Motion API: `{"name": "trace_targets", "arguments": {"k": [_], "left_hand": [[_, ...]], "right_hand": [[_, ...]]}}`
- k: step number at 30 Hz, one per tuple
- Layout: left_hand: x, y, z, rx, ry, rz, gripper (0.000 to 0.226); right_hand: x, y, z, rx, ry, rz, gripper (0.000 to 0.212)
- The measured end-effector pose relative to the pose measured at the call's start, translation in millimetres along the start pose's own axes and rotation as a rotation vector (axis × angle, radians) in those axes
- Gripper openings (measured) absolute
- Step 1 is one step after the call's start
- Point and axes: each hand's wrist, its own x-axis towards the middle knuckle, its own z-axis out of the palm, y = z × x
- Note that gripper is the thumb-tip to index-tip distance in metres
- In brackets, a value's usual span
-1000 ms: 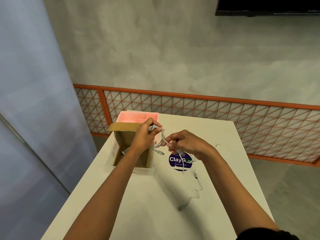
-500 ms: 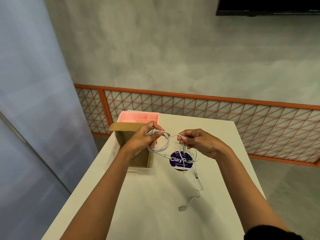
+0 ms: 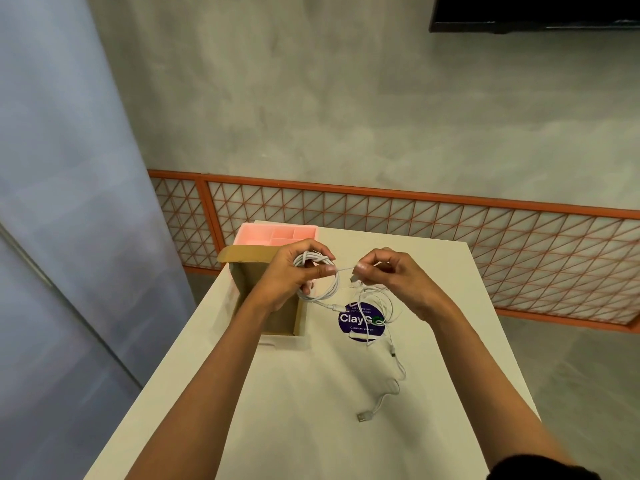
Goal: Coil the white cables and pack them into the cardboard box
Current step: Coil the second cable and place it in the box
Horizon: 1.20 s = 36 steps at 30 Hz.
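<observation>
Well to the left of the cardboard box [image 3: 247, 285], a blue-grey panel [image 3: 52, 202]. The box itself on the white counter [image 3: 294, 427], open at the top, one flap up at its far side. Just behind the box and touching it, a pink tray [image 3: 277, 233] with compartments.

Above the box's right wall, the left hand [image 3: 287, 275]: fingers curled round a coil of white cable [image 3: 336, 285], thumb pressed on top, several loops gathered, the lowest hanging just right of the box. From that thumb, running rightward away from the box, a thin taut strand [image 3: 346, 268].

At its other end, right of the box and level with the left hand, the right hand [image 3: 401, 278]: thumb and forefinger pinched on the strand, other fingers curled beneath.

Below that hand, right of the box, loose white cable [image 3: 390, 308] in slack loops, draped across a round purple sticker [image 3: 349, 320] marked "ClayGo". Trails on nearer than the box and ends in a USB plug [image 3: 363, 416] flat on the counter, well apart from the box.

Cannot tell what lies inside the box: mostly hidden behind the left forearm.
</observation>
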Motion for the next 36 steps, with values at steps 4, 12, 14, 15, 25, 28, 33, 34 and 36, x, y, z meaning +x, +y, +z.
{"name": "trace_targets", "arguments": {"k": [4, 12, 14, 15, 25, 28, 33, 34, 36], "left_hand": [[0.1, 4.9, 4.3, -0.044, 0.058, 0.013, 0.015], [4.2, 3.2, 8.0, -0.021, 0.139, 0.023, 0.017], [3.9, 3.5, 8.0, -0.016, 0.148, 0.018, 0.017], [3.7, 3.7, 8.1, -0.009, 0.152, 0.02, 0.017], [6.6, -0.9, 9.4, 0.083, 0.213, 0.068, 0.018], [8.1, -1.8, 9.6, 0.102, 0.192, 0.089, 0.017], [8.5, -2.1, 10.5, 0.148, 0.174, 0.101, 0.017], [8.2, -1.5, 10.6, 0.153, 0.169, 0.105, 0.017], [8.2, -0.9, 9.1, 0.161, 0.156, 0.095, 0.016]], "right_hand": [[0.6, 3.8, 11.5, 0.162, 0.107, -0.041, 0.014], [3.2, 13.5, 41.7, 0.482, 0.178, -0.008, 0.018], [3.6, 13.1, 47.5, 0.455, 0.184, 0.01, 0.018], [3.5, 12.6, 49.6, 0.434, 0.19, 0.018, 0.017], [-0.7, 11.1, 55.2, 0.278, 0.189, 0.088, 0.026], [-3.8, 10.2, 55.9, 0.252, 0.132, 0.071, 0.029], [-3.4, 9.5, 53.7, 0.251, 0.136, 0.057, 0.023], [-3.3, 9.4, 54.1, 0.257, 0.129, 0.064, 0.022], [-2.1, 10.2, 54.1, 0.273, 0.09, 0.088, 0.017]]}}
